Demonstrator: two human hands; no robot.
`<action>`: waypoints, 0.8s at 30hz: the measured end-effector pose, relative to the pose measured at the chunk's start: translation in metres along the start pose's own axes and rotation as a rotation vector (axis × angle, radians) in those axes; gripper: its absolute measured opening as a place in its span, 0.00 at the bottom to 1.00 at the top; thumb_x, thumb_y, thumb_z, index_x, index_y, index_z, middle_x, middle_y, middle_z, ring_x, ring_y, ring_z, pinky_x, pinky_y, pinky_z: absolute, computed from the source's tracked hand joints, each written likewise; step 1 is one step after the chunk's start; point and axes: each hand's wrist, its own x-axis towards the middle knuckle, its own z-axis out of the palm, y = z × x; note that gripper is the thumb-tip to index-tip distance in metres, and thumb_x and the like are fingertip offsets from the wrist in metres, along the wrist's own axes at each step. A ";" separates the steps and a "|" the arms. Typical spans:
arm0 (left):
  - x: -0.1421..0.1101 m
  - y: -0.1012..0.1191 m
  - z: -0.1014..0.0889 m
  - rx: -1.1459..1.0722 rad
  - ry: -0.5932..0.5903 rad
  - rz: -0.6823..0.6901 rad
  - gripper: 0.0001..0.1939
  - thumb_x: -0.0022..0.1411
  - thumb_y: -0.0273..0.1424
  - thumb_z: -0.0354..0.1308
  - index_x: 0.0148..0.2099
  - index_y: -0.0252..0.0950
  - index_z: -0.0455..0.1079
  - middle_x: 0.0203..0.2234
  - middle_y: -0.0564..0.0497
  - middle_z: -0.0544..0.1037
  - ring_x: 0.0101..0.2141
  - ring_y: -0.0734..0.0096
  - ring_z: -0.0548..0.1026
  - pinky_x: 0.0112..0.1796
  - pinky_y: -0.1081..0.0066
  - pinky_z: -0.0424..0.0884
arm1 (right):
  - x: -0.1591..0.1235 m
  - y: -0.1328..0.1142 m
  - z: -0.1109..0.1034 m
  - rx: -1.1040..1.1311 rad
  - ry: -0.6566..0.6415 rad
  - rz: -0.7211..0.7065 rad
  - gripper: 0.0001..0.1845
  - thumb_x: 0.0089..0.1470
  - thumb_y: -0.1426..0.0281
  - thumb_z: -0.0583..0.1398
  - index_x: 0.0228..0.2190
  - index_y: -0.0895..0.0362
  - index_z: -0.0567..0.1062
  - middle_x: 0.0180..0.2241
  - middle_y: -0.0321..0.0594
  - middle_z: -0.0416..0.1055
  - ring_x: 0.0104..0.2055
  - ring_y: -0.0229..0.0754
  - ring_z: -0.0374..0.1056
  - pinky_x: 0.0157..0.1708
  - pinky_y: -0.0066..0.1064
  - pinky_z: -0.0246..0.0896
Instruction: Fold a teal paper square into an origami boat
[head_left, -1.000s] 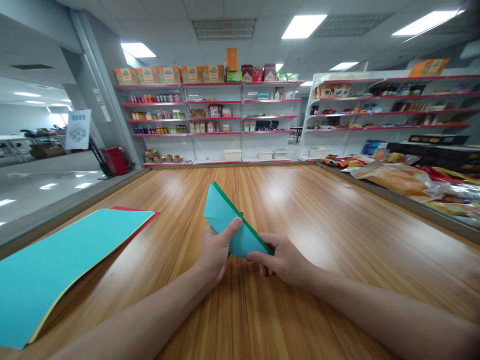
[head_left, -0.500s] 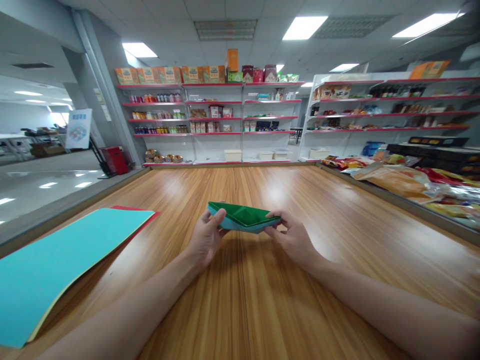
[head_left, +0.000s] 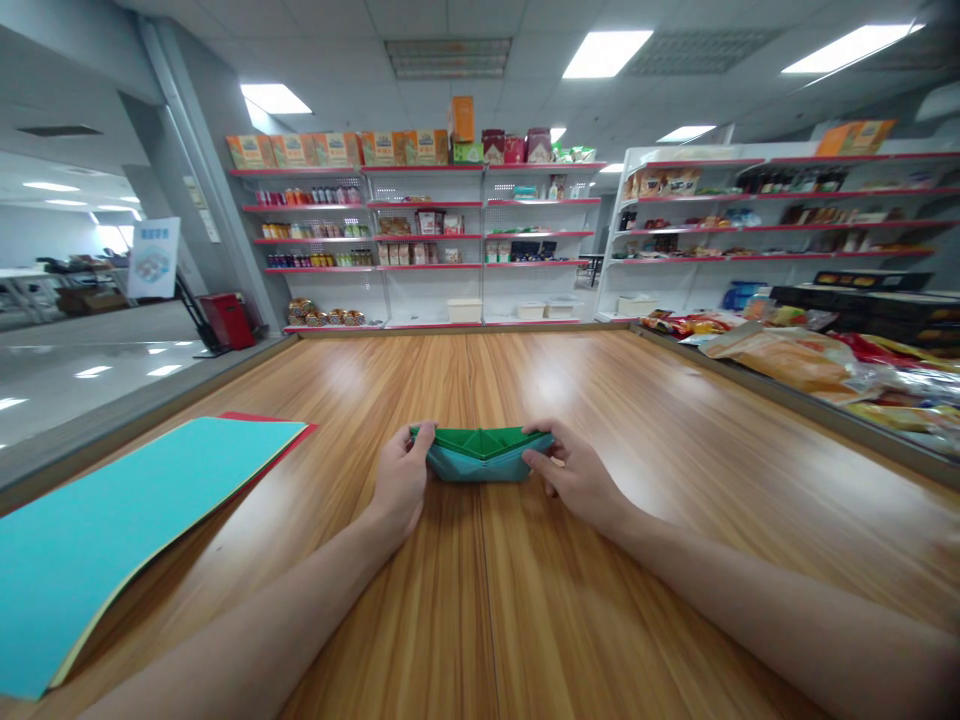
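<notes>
Between my hands is a folded paper boat (head_left: 481, 464), blue-green outside and green inside, with a small peak in its middle. My left hand (head_left: 403, 472) pinches its left tip, thumb on top. At the opposite tip, the thumb and fingers of my right hand (head_left: 576, 470) grip the paper. The boat is level and its flat bottom is at or just over the wooden table (head_left: 480, 590); I cannot tell whether it touches.
Blue sheets of paper (head_left: 150, 500) lie at the left, with yellow and red sheets (head_left: 304, 433) under them. A raised rim borders the table. Packaged snacks (head_left: 795, 360) lie beyond the right edge. Stocked shelves (head_left: 427, 235) stand behind the table.
The boat has tipped upright and levelled, lowering slightly, so its blue side faces me and its inside peak shows. Both hands have kept hold of its ends.
</notes>
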 end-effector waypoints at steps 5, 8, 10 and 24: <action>-0.002 -0.002 0.000 -0.016 -0.013 0.036 0.16 0.55 0.41 0.63 0.39 0.34 0.68 0.33 0.49 0.77 0.30 0.71 0.74 0.30 0.73 0.69 | 0.000 -0.001 -0.001 -0.026 0.100 -0.081 0.11 0.55 0.64 0.58 0.39 0.54 0.67 0.30 0.36 0.67 0.27 0.37 0.64 0.24 0.28 0.62; -0.003 -0.003 0.002 -0.017 0.004 0.024 0.16 0.54 0.40 0.63 0.38 0.33 0.68 0.29 0.49 0.76 0.29 0.71 0.73 0.29 0.73 0.68 | 0.000 -0.002 -0.002 -0.070 0.068 -0.088 0.07 0.55 0.65 0.58 0.36 0.54 0.68 0.28 0.35 0.68 0.30 0.39 0.65 0.27 0.29 0.62; -0.004 -0.002 0.003 -0.022 0.010 0.023 0.15 0.55 0.39 0.62 0.39 0.34 0.68 0.29 0.50 0.76 0.29 0.72 0.73 0.31 0.73 0.69 | -0.001 -0.003 -0.002 -0.062 0.078 -0.086 0.07 0.55 0.66 0.58 0.35 0.54 0.68 0.28 0.35 0.67 0.28 0.38 0.64 0.26 0.28 0.61; -0.009 0.006 0.001 0.246 0.202 0.057 0.11 0.53 0.27 0.62 0.40 0.36 0.66 0.34 0.47 0.72 0.37 0.64 0.72 0.40 0.67 0.67 | 0.012 0.009 -0.013 -0.184 0.156 -0.027 0.09 0.51 0.63 0.59 0.32 0.56 0.69 0.22 0.34 0.67 0.24 0.39 0.63 0.25 0.29 0.58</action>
